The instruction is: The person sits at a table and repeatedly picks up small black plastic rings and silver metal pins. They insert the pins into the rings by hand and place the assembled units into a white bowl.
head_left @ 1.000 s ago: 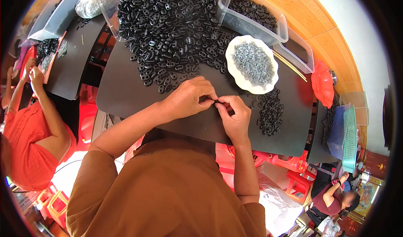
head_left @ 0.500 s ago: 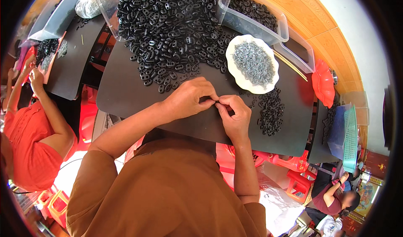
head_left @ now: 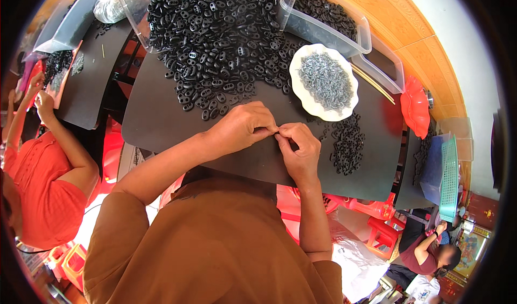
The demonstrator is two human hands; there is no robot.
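Observation:
My left hand [head_left: 246,125] and my right hand [head_left: 300,147] meet at their fingertips over the near part of the dark table. Both pinch a tiny dark piece [head_left: 277,132], mostly hidden by the fingers. Beyond them spreads a big heap of black oval pieces with two holes [head_left: 215,40]. Right of my right hand lies a smaller pile of little black parts [head_left: 347,145]. Above that pile stands a white scalloped dish [head_left: 301,100] filled with small shiny, clear-grey pieces.
A clear plastic bin [head_left: 323,32] of black parts stands at the back right, with wooden sticks [head_left: 374,83] beside it. Farther right are a red scalloped dish [head_left: 414,107] and a green basket [head_left: 448,180]. A person in red [head_left: 48,185] works at another table on the left.
My hands stay pinched together with almost no movement. The view has shifted very slightly, and the person on the left has moved a hand a little.

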